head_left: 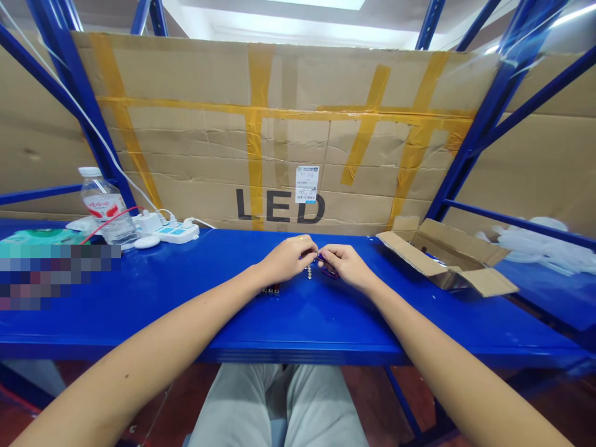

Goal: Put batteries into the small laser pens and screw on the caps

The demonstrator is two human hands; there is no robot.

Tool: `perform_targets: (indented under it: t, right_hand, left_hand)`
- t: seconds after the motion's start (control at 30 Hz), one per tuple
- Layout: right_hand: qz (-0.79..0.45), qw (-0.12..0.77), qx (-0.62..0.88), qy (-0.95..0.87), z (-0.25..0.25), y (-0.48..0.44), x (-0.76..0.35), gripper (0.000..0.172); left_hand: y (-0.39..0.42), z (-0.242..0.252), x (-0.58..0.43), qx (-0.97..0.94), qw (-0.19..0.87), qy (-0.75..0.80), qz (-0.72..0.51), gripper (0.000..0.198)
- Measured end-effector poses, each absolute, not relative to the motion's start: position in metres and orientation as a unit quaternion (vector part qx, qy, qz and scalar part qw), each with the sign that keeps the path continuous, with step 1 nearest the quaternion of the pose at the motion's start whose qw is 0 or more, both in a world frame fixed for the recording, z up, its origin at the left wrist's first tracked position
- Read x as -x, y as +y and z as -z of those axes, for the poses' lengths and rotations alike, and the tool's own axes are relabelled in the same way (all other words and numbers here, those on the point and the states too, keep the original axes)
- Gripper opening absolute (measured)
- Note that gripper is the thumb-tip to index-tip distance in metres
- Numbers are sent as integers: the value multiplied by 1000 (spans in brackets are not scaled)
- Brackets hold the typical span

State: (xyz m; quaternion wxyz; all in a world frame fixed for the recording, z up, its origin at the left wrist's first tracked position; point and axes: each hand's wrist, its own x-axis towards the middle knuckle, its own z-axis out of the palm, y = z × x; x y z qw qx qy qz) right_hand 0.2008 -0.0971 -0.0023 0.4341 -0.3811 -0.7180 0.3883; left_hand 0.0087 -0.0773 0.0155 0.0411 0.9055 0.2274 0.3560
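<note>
My left hand (289, 258) and my right hand (348, 266) meet over the middle of the blue table (302, 323), fingertips nearly touching. A purple metal loop (330, 272), shaped like a carabiner, hangs from the closed fingers of my right hand. My left thumb and fingers are pinched together around something small at its edge, mostly hidden. Just below the fingertips is a short row of small silver bead-like pieces (310, 272); whether they hang or lie on the table is unclear. Several small red and silver pieces (270, 290) lie in a row beneath my left wrist.
An open cardboard box (447, 273) stands at the right. To the left are a water bottle (108, 208), a white power strip (177, 232) with cables and a white oval object (146, 242). Behind the table rises a big cardboard sheet (195, 161) between blue posts.
</note>
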Motion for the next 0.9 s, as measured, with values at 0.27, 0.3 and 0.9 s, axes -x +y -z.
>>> perform_targets:
  t: [0.27,0.3,0.9]
  right_hand:
    - [-407,475,368,-688,3,-99,-197,35]
    - [-412,475,370,-684,4,-99,-197,34]
    - [-345,422,379,-748,-1,-101,-200,36]
  left_hand:
    - [-76,-16,-8,-900,50,236,-362,11]
    - [-75,-16,-8,-899,50,237,-365,11]
    - [-75,-15,-8,-901,49,233,-361,10]
